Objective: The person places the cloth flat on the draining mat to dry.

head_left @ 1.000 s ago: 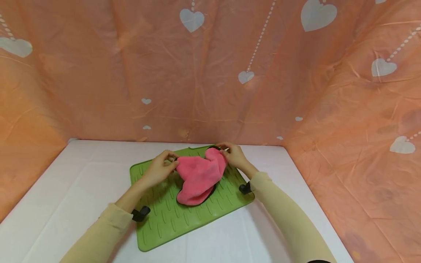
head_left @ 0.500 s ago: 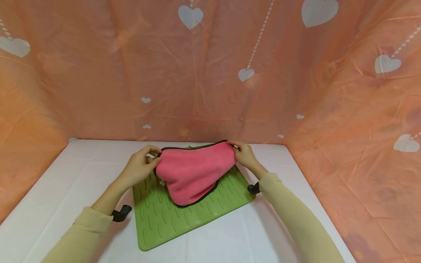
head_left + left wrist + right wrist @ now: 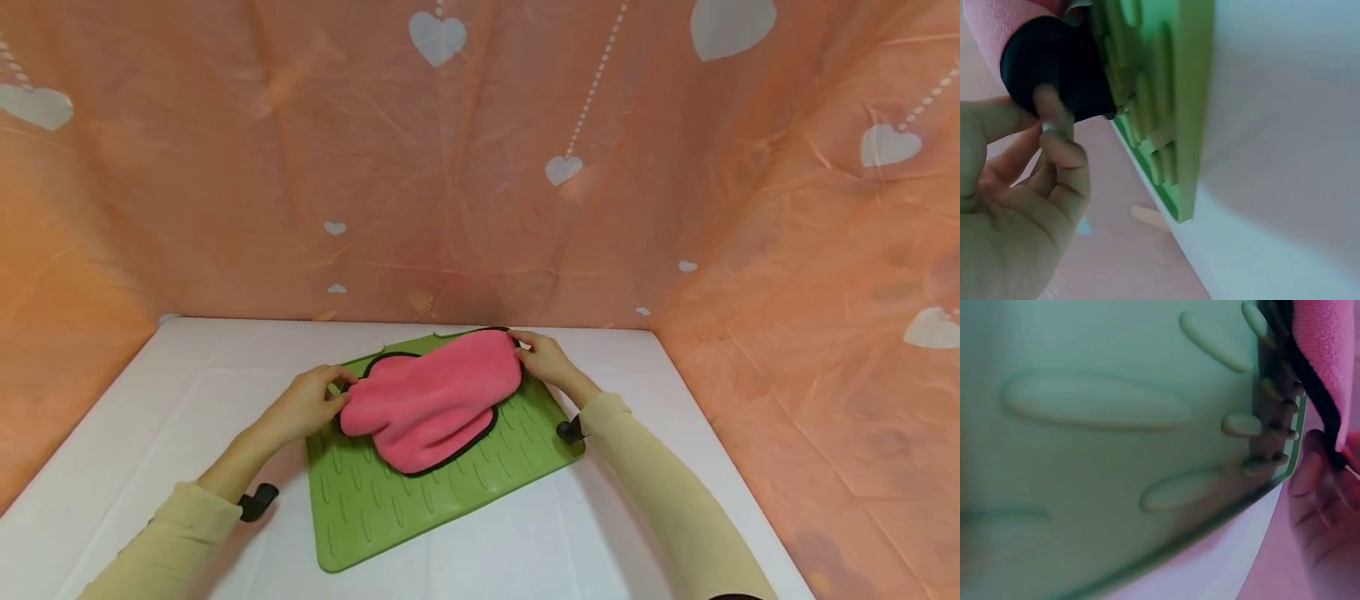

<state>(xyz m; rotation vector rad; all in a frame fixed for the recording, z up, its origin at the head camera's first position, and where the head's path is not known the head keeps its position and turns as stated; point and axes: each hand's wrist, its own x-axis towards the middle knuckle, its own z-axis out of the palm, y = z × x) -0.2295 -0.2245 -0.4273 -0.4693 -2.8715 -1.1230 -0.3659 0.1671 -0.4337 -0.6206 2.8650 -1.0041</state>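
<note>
L grip [image 3: 303, 406] & R grip [image 3: 546, 358] both pinch cloth [image 3: 438, 387] over mat [image 3: 390, 508]; prob. spreading it; next calls for flattening, I'd say.

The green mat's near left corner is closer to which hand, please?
The left hand. It pinches the pink cloth at its left end, beyond that corner; the right hand pinches the cloth's right end, farther away.

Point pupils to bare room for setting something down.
Free: white table outside the left sleeve and right sleeve, and between them before the green mat; the mat's near-left part. Crowded: the mat's middle, under pink cloth between left hand and right hand.
</note>
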